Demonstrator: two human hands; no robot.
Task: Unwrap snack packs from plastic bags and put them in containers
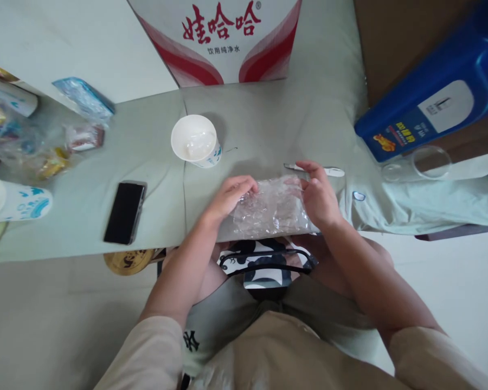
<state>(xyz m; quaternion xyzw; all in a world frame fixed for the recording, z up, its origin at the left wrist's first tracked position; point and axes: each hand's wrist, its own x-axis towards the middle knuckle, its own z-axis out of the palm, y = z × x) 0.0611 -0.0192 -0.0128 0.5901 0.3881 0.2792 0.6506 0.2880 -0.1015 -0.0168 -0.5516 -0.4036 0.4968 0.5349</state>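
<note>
A crumpled clear plastic bag [270,208] lies at the near edge of the grey-green cloth-covered table [146,162]. My left hand [230,197] has its fingers curled on the bag's left end. My right hand [319,197] grips the bag's right end with bent fingers. Just behind my right hand lies a thin white pen-like tool [333,171]. A black and white patterned pouch [264,262] rests on my lap under the table edge.
A white paper cup [196,141] stands behind my left hand, a black phone [124,212] to its left. Snack wrappers [44,146] and another cup [16,200] lie far left. A red and white carton [223,38] stands behind, a blue jug [439,92] and glass lid [425,162] to the right.
</note>
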